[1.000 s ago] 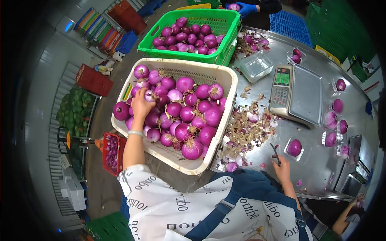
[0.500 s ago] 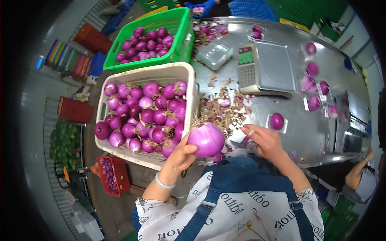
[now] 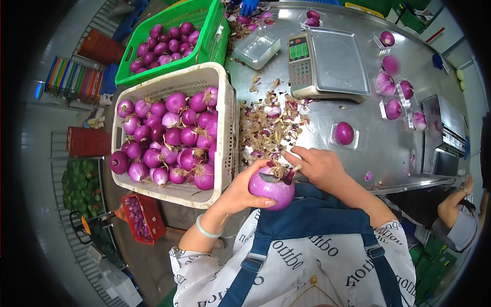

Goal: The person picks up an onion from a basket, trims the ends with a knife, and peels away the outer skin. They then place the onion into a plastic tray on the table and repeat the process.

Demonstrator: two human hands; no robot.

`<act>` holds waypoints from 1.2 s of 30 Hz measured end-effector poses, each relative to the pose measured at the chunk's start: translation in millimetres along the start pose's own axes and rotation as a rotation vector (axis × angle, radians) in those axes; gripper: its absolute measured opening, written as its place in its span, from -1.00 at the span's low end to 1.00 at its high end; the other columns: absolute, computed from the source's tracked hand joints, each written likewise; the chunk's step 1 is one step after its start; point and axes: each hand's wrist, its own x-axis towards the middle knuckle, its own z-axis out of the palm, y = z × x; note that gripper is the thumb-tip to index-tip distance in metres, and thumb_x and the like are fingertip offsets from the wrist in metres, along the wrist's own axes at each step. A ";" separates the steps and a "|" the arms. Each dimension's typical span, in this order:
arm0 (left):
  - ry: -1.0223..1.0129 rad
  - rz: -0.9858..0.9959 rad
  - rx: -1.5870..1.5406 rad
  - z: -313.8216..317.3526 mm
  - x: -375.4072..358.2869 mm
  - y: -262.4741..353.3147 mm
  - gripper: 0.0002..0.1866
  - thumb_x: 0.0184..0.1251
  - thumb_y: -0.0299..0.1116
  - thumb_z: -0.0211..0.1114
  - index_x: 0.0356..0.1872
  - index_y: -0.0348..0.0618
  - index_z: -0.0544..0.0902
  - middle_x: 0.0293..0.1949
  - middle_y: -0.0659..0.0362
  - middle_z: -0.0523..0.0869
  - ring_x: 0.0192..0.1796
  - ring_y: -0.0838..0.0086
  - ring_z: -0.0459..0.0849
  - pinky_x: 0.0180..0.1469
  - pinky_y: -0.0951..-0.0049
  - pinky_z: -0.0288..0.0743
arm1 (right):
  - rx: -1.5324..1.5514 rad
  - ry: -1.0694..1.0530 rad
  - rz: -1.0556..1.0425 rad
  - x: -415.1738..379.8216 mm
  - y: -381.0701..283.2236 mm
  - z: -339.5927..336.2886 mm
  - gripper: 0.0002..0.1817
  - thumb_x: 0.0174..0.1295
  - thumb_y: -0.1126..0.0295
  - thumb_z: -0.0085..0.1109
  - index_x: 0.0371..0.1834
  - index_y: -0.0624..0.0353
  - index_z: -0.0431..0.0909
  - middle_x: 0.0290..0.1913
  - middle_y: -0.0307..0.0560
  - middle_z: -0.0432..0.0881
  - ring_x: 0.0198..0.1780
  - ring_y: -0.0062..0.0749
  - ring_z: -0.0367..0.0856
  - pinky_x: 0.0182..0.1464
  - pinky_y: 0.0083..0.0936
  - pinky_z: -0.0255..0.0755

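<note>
My left hand (image 3: 240, 189) is wrapped round a large red onion (image 3: 273, 195), just in front of the table edge. Dry roots and loose dark skin (image 3: 284, 171) stick out at the onion's top. A thin dark grey shape (image 3: 267, 177), perhaps a blade or torn skin, lies against its upper side. My right hand (image 3: 322, 169) is at the onion's top, fingers bent and closed together; what they grip is hidden. Beyond both hands a heap of onion peelings (image 3: 273, 125) covers the metal table (image 3: 327, 117).
Left of the peelings stands a white crate (image 3: 227, 138) of red onions, with a green crate (image 3: 215, 36) of onions behind. A scale (image 3: 340, 61), a clear tray (image 3: 257, 47) and several packed onions (image 3: 344, 133) sit on the table. A blue-gloved hand (image 3: 249, 7) shows at the far edge.
The onion has come lower and closer to my body, its root end turned toward my right hand. My right hand has moved left onto it; the white scrap in its fingers no longer shows.
</note>
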 end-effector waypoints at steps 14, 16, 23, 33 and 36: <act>0.559 0.314 0.683 10.9 -10.3 16.2 -0.07 -0.34 -0.26 0.70 0.23 -0.23 0.50 0.07 -0.02 0.60 0.13 0.13 0.64 0.23 0.21 0.51 | -0.129 0.118 -0.019 8.8 -8.5 10.3 -0.44 0.03 0.39 0.22 0.22 -0.08 0.64 0.01 -0.25 0.69 -0.42 -0.55 0.57 -0.45 -0.60 0.53; 0.539 0.321 0.674 12.7 -8.8 15.7 -0.07 -0.34 -0.27 0.70 0.23 -0.24 0.49 0.08 -0.02 0.60 0.14 0.13 0.63 0.24 0.21 0.50 | -0.151 0.114 -0.013 10.6 -8.9 12.1 -0.42 0.03 0.39 0.22 0.23 -0.08 0.63 0.01 -0.24 0.68 -0.43 -0.55 0.56 -0.45 -0.60 0.53; 0.561 0.321 0.647 16.4 -6.9 7.5 -0.07 -0.28 -0.25 0.70 0.25 -0.24 0.46 0.09 0.00 0.58 0.14 0.20 0.62 0.26 0.23 0.49 | -0.098 -0.009 0.187 1.0 0.4 20.8 -0.41 0.00 0.46 0.29 0.23 0.01 0.61 0.03 -0.16 0.67 -0.36 -0.43 0.66 -0.39 -0.52 0.59; 0.150 0.158 -1.007 34.5 21.1 -35.6 0.16 -0.07 0.20 0.63 0.50 -0.15 0.23 0.37 0.01 0.45 0.44 0.15 0.43 0.52 0.03 0.27 | 0.848 0.232 0.345 17.6 -33.4 1.4 -0.54 0.12 0.43 0.50 0.11 0.16 0.63 -0.17 -0.11 0.70 -0.47 -0.51 0.54 -0.42 -0.58 0.46; 0.059 0.128 -0.982 37.7 22.8 -48.2 0.11 -0.03 0.09 0.61 0.51 -0.13 0.23 0.40 0.03 0.44 0.44 0.18 0.44 0.53 0.14 0.27 | 0.775 0.316 0.302 19.5 -24.4 -0.6 -0.72 0.15 0.51 0.45 -0.06 0.22 0.66 -0.30 -0.08 0.70 -0.47 -0.49 0.59 -0.42 -0.56 0.47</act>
